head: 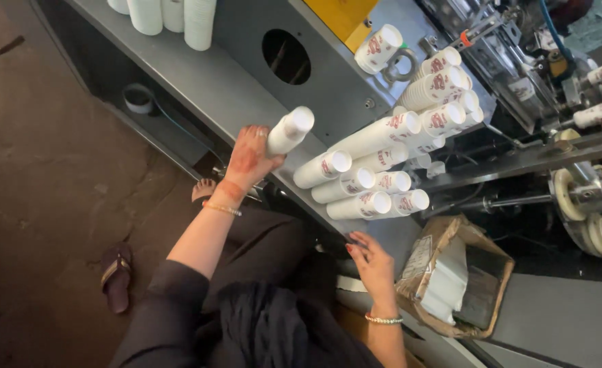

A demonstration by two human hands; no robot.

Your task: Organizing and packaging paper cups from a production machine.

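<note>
The left hand (250, 158) was closed around the lower end of a stack of white paper cups (289, 131), fingers wrapped round it and the stack angled up and to the right above the edge of the grey metal table (212, 85). How many cups made up that stack could not be told; only its white rim end and smooth side showed, and the fingers hid the base. The hand's back carried reddish patterning, and a thin bangle sat at the wrist.

The right hand (372, 262) lay lower, fingers loosely spread and holding nothing, its fingertips near the table's front edge; whether they touched the metal was not clear. A beaded bracelet circled that wrist.

Just right of the held stack, more cup stacks (362, 184) lay on their sides in rows on the table, white with a reddish printed mark too blurred to make out. Further stacks (441, 85) were piled behind them against the machine (519, 61), whose parts were crowded and partly cut off by the picture's edge. An open cardboard box (454, 276) stood beside the right hand, its contents hard to read. Upright white stacks (171, 17) at the top were cropped. On the floor a dark sandal (115, 276) lay apart from a bare foot (203, 189) half hidden by the left arm.
</note>
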